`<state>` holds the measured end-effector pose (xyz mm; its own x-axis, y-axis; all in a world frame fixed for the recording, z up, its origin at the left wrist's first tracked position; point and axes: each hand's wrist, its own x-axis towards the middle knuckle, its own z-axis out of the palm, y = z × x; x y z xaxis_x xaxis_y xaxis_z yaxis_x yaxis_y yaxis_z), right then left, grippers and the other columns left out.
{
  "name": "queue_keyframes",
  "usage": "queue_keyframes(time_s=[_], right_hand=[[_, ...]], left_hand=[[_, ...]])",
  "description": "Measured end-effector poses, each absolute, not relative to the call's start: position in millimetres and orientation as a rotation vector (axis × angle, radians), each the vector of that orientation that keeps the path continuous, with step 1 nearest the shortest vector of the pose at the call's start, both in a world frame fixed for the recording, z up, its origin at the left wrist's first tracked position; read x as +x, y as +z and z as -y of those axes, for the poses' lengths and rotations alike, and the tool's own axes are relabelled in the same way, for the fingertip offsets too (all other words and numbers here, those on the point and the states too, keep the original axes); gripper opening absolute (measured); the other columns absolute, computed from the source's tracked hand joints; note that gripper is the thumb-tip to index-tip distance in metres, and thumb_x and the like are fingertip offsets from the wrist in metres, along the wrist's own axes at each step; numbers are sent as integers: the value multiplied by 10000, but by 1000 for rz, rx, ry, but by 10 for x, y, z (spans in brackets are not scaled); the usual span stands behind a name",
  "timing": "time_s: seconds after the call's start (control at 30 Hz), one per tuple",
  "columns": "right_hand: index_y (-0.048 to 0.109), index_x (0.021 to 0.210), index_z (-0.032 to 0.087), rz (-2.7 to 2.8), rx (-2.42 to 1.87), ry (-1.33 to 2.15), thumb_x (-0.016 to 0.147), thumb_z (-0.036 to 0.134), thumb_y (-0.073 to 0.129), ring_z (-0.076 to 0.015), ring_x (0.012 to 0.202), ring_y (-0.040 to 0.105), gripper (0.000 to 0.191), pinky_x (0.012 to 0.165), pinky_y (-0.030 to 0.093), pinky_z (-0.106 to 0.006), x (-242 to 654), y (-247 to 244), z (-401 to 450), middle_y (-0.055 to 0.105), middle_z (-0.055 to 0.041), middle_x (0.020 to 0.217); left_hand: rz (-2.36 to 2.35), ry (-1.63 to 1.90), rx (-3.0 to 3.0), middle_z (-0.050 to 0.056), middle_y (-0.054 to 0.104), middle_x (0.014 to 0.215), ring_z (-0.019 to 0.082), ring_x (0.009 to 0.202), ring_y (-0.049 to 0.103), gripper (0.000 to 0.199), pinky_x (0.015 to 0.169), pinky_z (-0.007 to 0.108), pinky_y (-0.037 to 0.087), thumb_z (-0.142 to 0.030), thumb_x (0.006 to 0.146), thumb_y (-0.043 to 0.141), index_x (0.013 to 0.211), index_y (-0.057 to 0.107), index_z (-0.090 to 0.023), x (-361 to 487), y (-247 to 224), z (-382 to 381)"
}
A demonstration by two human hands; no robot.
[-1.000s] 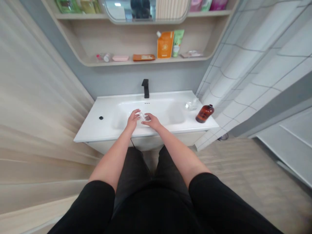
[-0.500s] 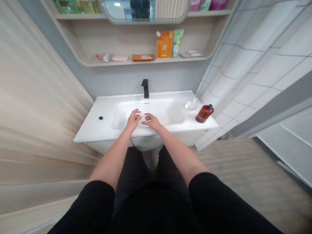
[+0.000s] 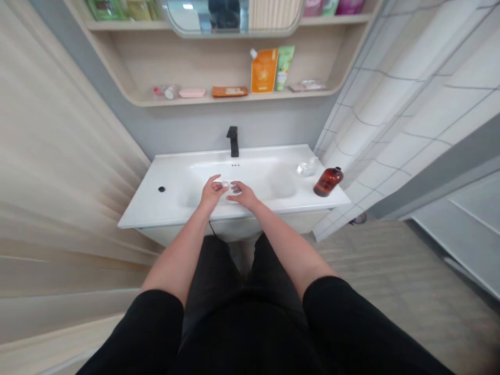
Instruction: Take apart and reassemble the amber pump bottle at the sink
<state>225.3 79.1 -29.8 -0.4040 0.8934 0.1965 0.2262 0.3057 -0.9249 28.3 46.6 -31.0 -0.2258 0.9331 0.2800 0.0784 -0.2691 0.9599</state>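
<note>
Over the front of the white sink basin [image 3: 253, 172], both hands meet at a small clear container [image 3: 235, 189] with a whitish top [image 3: 225, 184]. My right hand [image 3: 244, 196] curls its fingers and thumb around the clear body. At the whitish top, my left hand [image 3: 213, 191] has thumb and fingers closed, with its index finger raised. The container is too small to make out its exact kind. On the counter's right side, an amber bottle [image 3: 328, 182] stands uncapped. Beside it lies a clear bottle with a whitish pump top [image 3: 305, 169].
A black tap [image 3: 233, 141] rises behind the basin. The small round black cap [image 3: 161, 189] lies on the left counter. Above hangs a shelf [image 3: 187, 102] with an orange pouch [image 3: 264, 71], a green tube [image 3: 285, 67] and several small items. A curtain [image 3: 58, 156] hangs at left.
My left hand has shifted slightly left, its fingers turning at the container's whitish top. My right hand keeps its hold, almost still.
</note>
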Motion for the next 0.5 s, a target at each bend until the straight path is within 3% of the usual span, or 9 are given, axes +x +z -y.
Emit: queue_keyframes(time_s=[0.17, 0.37, 0.5], right_hand=[[719, 1378, 256, 1828, -1026, 1099, 683, 415, 1024, -238, 1068, 748, 776, 1037, 605, -414, 2248, -305, -794, 794, -59, 1195], [726, 1354, 265, 1836, -983, 1127, 673, 375, 1025, -239, 1103, 745, 752, 1051, 604, -408, 2272, -275, -777, 800, -53, 1220], [721, 1359, 261, 1813, -963, 1186, 672, 367, 1018, -231, 1099, 746, 756, 1048, 610, -409, 2278, -274, -789, 802, -54, 1222]], left_hand=[[-1229, 1527, 1393, 67, 835, 1062, 265, 1044, 801, 740, 1029, 463, 624, -520, 776, 932, 1407, 663, -244, 311, -274, -446], [-1311, 1541, 1344, 92, 839, 1068, 269, 988, 796, 726, 1004, 486, 635, -512, 709, 967, 1325, 735, -206, 322, -281, -438], [-1265, 1510, 1337, 110, 851, 1095, 292, 1040, 797, 749, 1056, 526, 617, -570, 749, 948, 1364, 737, -199, 320, -279, -428]])
